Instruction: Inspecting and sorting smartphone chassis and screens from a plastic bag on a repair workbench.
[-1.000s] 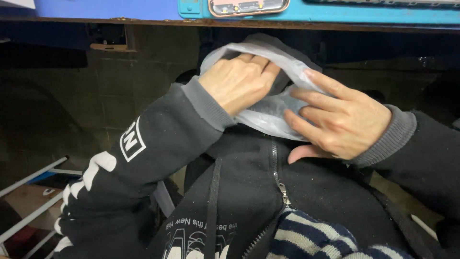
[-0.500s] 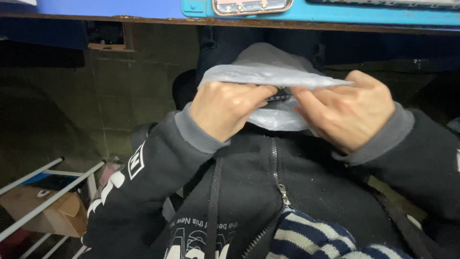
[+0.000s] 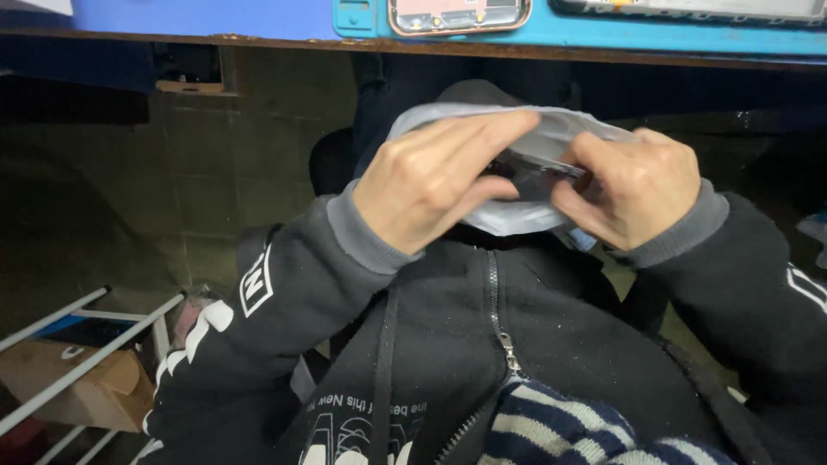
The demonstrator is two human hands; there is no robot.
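Observation:
I look down at my lap under a blue workbench edge [image 3: 258,19]. My left hand [image 3: 435,176] and my right hand [image 3: 633,185] both grip a pale, translucent plastic bag [image 3: 517,215] held above my chest. Between the two thumbs a small dark flat item [image 3: 538,176] shows inside the bag's mouth; what it is cannot be told. The left fingers fold over the bag's upper rim, and the right fingers pinch its right side. Both arms wear black hoodie sleeves with grey cuffs.
A phone frame part [image 3: 457,13] lies on the blue bench top at the upper edge. A white wire rack [image 3: 86,344] and a brown cardboard box [image 3: 95,387] stand at the lower left. A dark concrete wall [image 3: 172,172] lies behind.
Both hands have come together on the bag's mouth, with fingers now pinching its rim. The dark item has become visible between them. The view tilted slightly.

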